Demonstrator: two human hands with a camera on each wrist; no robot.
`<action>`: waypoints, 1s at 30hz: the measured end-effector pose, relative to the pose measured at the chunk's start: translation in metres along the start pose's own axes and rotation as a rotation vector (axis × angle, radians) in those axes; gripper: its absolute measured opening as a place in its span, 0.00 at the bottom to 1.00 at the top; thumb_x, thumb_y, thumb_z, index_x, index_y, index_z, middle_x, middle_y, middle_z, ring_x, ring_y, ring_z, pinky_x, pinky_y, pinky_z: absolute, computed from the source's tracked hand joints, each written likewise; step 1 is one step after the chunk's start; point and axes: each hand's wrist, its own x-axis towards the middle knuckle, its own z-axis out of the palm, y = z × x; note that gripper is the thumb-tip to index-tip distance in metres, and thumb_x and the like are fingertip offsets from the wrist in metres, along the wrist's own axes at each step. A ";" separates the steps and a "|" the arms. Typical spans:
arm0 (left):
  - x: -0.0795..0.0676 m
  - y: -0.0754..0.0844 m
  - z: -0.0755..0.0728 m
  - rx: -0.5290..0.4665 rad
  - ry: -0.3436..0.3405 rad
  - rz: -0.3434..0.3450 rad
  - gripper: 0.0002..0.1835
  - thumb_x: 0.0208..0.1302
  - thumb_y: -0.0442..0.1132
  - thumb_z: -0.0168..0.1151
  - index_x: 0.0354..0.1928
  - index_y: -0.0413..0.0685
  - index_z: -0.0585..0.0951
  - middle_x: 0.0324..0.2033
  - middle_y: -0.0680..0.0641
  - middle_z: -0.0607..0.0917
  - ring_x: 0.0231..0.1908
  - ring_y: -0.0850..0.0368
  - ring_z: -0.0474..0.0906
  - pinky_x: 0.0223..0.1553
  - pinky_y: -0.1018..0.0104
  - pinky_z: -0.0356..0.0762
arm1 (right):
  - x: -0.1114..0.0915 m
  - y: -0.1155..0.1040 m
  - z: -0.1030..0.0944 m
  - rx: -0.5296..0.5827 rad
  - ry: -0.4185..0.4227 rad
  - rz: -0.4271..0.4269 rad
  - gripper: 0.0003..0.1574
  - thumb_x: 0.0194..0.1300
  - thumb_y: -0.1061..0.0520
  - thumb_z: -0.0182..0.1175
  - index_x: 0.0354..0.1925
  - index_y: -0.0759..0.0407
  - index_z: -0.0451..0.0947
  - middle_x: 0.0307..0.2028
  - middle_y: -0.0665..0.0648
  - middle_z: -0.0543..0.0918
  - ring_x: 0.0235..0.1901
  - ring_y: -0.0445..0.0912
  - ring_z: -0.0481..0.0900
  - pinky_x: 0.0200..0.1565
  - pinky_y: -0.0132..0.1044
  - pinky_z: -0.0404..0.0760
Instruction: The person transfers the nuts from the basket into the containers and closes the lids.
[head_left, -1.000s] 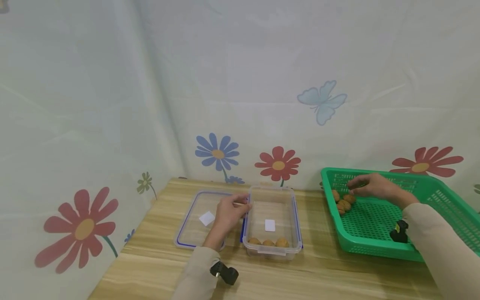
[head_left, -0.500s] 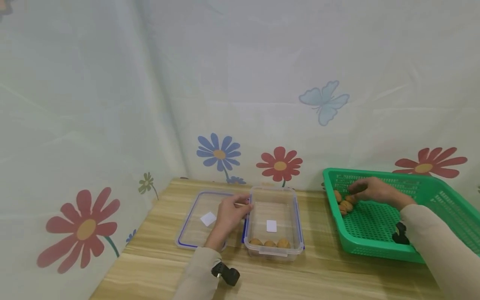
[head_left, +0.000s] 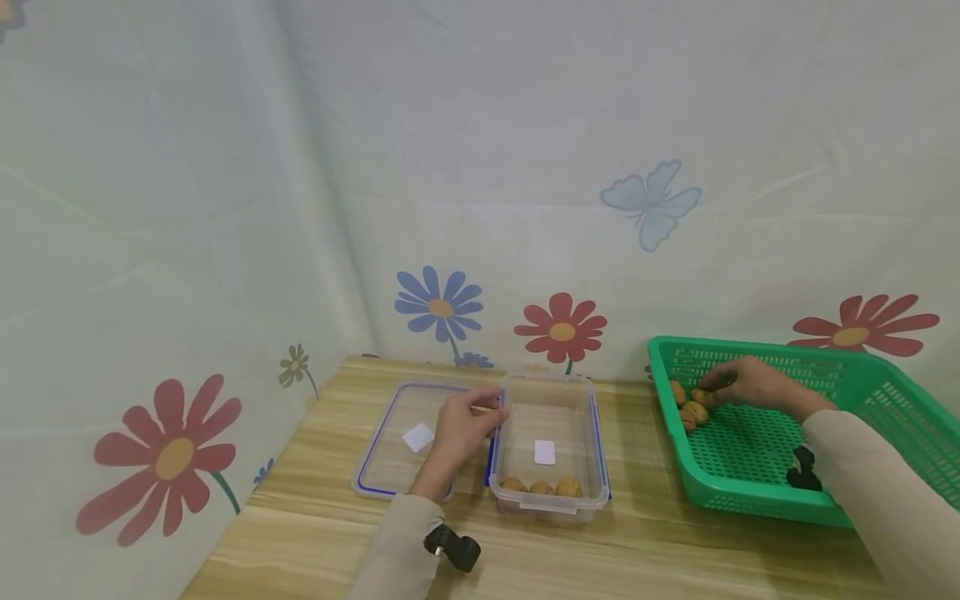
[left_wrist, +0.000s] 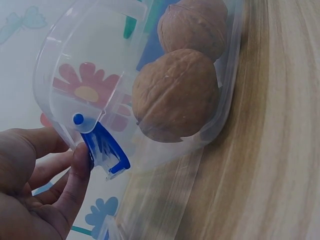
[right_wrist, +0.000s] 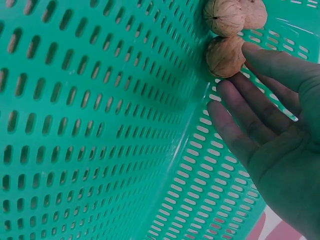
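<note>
My left hand (head_left: 461, 425) holds the left side of a clear plastic food box (head_left: 550, 502). In the left wrist view its thumb and forefinger pinch the wall beside a blue-edged clip (left_wrist: 107, 150). Three walnuts (head_left: 567, 487) lie in a row at the near end of the box. My right hand (head_left: 757, 387) reaches into a green plastic basket (head_left: 757, 500). Thumb and forefinger close around one walnut (right_wrist: 225, 57) in the right wrist view, the other fingers spread below. Several more walnuts (head_left: 696, 412) sit against it in the basket's left corner.
The box's clear lid (head_left: 381, 446), with a blue seal and a white label, lies flat left of the box. A white label (head_left: 544, 452) shows in the box. Wood-grain tabletop (head_left: 637, 550) runs between box and basket. A flowered cloth (head_left: 480, 208) hangs behind.
My right hand has lowered slightly into the basket, and its fingertips have closed on a walnut. The left hand stays at the box. The whole view has shifted a little.
</note>
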 end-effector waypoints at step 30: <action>0.001 -0.002 0.000 0.002 -0.007 0.009 0.18 0.60 0.34 0.68 0.53 0.41 0.82 0.39 0.45 0.84 0.29 0.57 0.83 0.29 0.65 0.83 | 0.001 0.004 0.002 -0.056 -0.013 0.018 0.20 0.63 0.57 0.64 0.48 0.72 0.80 0.42 0.63 0.83 0.39 0.53 0.81 0.38 0.51 0.82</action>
